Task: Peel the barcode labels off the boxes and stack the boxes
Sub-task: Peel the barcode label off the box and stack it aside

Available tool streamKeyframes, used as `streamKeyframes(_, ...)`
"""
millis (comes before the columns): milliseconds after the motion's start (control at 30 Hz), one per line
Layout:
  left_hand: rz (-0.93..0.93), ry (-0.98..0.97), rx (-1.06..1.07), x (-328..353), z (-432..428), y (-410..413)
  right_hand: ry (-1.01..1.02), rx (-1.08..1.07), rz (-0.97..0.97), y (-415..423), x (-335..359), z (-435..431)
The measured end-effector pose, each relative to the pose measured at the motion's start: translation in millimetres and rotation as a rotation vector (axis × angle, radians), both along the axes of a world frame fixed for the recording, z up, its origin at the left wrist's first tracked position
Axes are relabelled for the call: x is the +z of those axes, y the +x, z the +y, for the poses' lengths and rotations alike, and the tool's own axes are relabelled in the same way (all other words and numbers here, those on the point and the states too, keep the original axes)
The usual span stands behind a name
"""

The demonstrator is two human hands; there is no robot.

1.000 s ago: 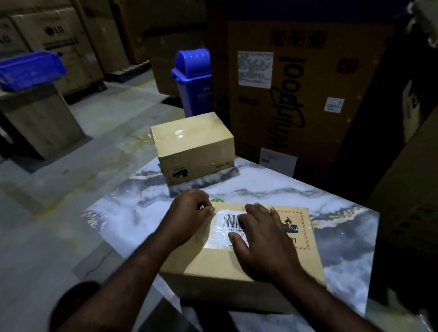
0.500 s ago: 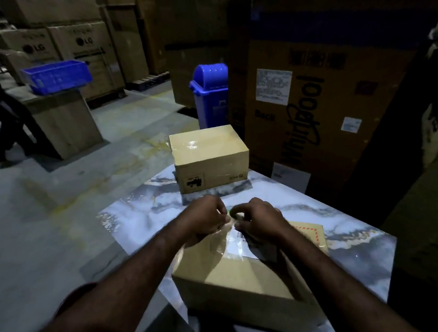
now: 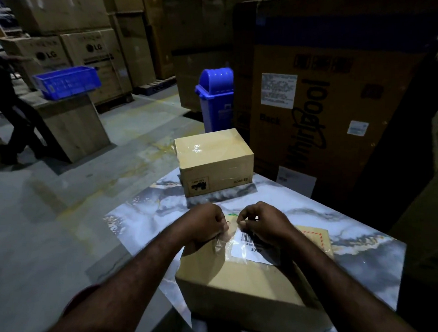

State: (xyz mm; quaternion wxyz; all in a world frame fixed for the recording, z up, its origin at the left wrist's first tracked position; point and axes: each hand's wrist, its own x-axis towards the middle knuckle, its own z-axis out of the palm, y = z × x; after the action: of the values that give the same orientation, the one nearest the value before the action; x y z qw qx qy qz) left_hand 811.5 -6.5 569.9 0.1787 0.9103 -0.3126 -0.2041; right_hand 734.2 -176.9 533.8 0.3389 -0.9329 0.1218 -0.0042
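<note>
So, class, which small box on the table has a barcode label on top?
The nearer box, under the left hand and right hand: barcode label on top. The farther box shows only glossy tape on top.

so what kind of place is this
Most likely a warehouse or appliance stockroom: stacked LG cartons, a big Whirlpool carton beside the table, and a bare concrete floor.

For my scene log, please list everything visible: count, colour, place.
near box: 1, tan, table's near end
far box: 1, tan, table's far end
barcode label: 1, white, atop near box
table: 1, marbled grey-white, under both boxes
bin: 1, blue, behind far box
crate: 1, blue, on stand, left
large cartons: several, brown, background
other person: 1, dark, far left
left hand: 1, pinches label's clear film
right hand: 1, pinches label's far edge
</note>
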Motion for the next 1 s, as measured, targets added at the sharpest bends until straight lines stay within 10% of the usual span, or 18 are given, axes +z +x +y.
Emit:
streamKeyframes(533, 0.199, -0.18, 0.107, 0.9, -5.3, -15.9, 0.298, -0.044, -0.017, -21.3, 5.5, -8.7)
streamKeyframes(1000, 0.031, -0.088, -0.063, 11.5, -17.6, -19.5, -0.049, 0.125, 0.042, -27.8, 24.2, -15.5)
